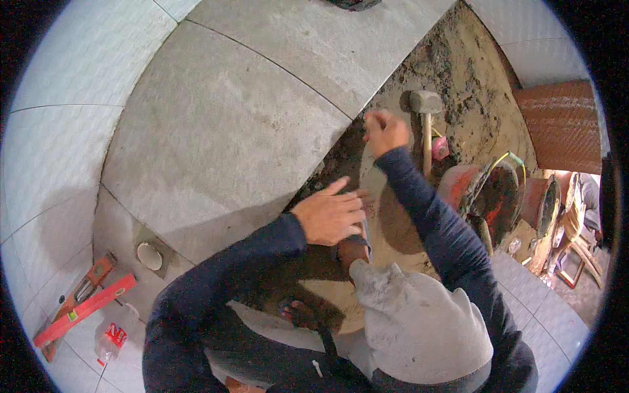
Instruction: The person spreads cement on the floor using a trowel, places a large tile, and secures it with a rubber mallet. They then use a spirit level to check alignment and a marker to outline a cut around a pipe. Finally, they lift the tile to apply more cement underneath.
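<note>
My left hand [329, 216] is above my lower leg and the sandy bed, fingers spread, with nothing seen in it. Farther forward, my right hand [386, 133] has its fingers curled together near the edge of the large grey tiles [216, 118]. Anything in its grip is hidden, and the fingers are slightly blurred. To the right of this hand a mallet [426, 103] with a pale head and wooden handle lies on the sand bed [458, 78]. A small pink object [440, 148] is beside its handle.
Mortar-stained red buckets [457, 185] lie tipped at right, near a brown ribbed panel [560, 124]. Red spirit levels [85, 310] and a plastic bottle [109, 342] lie at lower left. A round pale drain cover [150, 256] is set in the floor. Tiled walls [65, 150] border the left.
</note>
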`<move>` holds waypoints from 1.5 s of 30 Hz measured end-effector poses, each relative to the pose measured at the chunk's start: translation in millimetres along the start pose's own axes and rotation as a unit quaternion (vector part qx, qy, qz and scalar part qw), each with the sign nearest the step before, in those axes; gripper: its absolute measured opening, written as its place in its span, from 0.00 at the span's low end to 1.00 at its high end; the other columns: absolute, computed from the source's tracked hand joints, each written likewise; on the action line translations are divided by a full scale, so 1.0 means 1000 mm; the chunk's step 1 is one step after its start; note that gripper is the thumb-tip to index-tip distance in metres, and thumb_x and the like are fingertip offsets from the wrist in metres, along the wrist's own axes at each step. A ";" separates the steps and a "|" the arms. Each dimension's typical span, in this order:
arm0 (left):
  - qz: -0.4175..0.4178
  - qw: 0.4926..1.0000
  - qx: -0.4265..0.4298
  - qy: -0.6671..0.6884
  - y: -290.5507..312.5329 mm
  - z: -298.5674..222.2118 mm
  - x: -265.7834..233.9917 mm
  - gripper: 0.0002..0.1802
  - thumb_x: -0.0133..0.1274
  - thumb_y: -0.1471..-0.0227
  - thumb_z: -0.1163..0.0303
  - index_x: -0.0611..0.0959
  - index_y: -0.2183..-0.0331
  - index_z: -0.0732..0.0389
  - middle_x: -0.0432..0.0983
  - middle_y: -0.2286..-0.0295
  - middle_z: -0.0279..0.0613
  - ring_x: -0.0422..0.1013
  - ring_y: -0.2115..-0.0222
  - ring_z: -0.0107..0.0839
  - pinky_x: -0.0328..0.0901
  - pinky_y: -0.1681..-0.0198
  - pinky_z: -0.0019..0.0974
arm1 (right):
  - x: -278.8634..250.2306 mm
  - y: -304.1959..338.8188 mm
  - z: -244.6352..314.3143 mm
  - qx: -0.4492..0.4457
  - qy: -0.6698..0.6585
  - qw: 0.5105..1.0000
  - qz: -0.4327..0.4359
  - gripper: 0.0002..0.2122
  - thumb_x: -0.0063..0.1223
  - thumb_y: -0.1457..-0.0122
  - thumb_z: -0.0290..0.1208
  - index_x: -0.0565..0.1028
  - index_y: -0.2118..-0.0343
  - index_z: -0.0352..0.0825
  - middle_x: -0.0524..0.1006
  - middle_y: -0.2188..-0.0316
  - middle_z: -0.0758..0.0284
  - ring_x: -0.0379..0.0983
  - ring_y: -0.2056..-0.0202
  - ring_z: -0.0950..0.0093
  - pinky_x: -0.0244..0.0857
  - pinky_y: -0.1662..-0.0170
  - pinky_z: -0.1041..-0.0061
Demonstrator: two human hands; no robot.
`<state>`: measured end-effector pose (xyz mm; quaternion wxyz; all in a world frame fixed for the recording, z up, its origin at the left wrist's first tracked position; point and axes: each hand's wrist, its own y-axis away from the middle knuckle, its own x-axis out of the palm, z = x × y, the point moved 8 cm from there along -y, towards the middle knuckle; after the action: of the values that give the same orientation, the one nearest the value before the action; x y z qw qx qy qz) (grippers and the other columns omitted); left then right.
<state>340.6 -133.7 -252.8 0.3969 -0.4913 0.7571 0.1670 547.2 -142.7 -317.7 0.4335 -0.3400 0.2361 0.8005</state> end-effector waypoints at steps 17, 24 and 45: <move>-0.286 0.797 -0.491 -0.204 0.228 0.135 -0.160 0.27 0.54 0.45 0.61 0.75 0.47 0.66 0.66 0.44 0.57 0.62 0.42 0.53 0.55 0.39 0.45 | 0.025 0.067 0.018 -0.099 -0.051 0.994 -0.009 0.21 0.55 0.47 0.32 0.73 0.50 0.30 0.73 0.59 0.53 0.69 0.55 0.56 0.65 0.53 0.59; -0.292 0.611 -0.627 -0.384 0.365 0.265 -0.198 0.28 0.49 0.43 0.55 0.76 0.47 0.64 0.71 0.48 0.56 0.66 0.46 0.50 0.60 0.43 0.47 | -0.086 0.024 -0.114 0.046 0.370 0.914 -0.159 0.23 0.59 0.48 0.37 0.71 0.51 0.31 0.68 0.52 0.50 0.67 0.53 0.50 0.65 0.53 0.57; -0.339 0.522 -0.645 -0.443 0.408 0.293 -0.233 0.21 0.48 0.52 0.61 0.83 0.57 0.54 0.77 0.56 0.45 0.73 0.56 0.46 0.66 0.53 0.51 | 0.078 -0.042 0.294 -0.702 0.139 0.683 0.145 0.21 0.42 0.40 0.30 0.66 0.43 0.38 0.76 0.57 0.55 0.77 0.62 0.57 0.73 0.59 0.62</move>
<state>158.0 385.5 -315.1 0.2824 -0.6950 -0.0550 0.6589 452.8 118.4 -186.5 -0.0915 -0.6138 -0.2910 0.7282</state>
